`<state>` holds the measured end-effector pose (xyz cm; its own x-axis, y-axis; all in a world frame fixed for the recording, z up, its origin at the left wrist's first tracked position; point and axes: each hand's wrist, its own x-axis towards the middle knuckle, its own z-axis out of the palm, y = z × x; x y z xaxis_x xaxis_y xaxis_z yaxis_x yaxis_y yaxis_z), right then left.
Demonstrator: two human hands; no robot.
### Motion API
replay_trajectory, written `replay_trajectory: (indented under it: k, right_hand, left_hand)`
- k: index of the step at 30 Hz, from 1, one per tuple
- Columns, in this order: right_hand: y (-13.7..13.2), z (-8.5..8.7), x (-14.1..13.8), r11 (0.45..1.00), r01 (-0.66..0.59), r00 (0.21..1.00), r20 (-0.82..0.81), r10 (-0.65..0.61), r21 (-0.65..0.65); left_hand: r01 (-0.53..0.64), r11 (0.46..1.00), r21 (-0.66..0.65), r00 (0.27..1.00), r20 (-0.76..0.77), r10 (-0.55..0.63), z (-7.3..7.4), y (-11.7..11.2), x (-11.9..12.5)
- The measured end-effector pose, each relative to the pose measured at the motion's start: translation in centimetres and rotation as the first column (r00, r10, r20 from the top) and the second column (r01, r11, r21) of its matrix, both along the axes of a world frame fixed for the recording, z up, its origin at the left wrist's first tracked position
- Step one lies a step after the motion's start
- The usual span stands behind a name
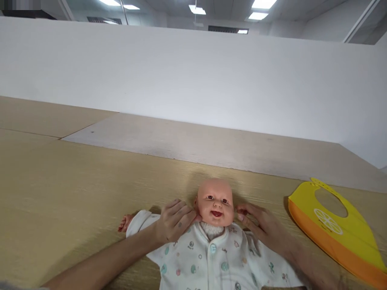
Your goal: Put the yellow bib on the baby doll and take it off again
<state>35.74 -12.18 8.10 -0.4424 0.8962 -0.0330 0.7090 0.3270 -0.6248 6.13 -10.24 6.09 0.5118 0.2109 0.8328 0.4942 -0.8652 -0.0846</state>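
On the pale wood-grain table (90,193), a baby doll (214,203) in a printed white sleepsuit (208,257) lies at six o'clock, a yellow-and-orange silicone bib (335,229) at four. The left hand (175,220), half-curled, touches the doll's cheek (201,208); the half-open right hand (266,229) sits just beside the head. Neither grips, so a nudge could roll the head.

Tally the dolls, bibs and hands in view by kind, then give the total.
Doll: 1
Bib: 1
Hands: 2 (left hand, right hand)
Total: 4
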Motion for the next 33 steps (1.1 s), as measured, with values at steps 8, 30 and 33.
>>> replay_trajectory:
  k: [8, 30, 33]
  right_hand:
    - [-0.3, -0.1, -0.6, 0.995, -0.094, 0.990, 0.099, 0.097, -0.043]
    - [-0.2, -1.0, -0.9, 0.989, -0.147, 0.979, 0.143, 0.147, -0.009]
    - [-0.2, -1.0, -0.9, 0.989, -0.145, 0.980, 0.138, 0.144, -0.004]
  left_hand:
    - [0.030, 1.000, 0.009, 0.999, 0.017, -0.030, -0.2, 0.2, -0.2]
    - [-0.042, 0.980, -0.195, 0.988, 0.140, 0.071, -0.7, 0.1, -0.2]
    - [-0.069, 0.973, -0.221, 0.983, 0.148, 0.103, -0.7, 0.0, -0.1]
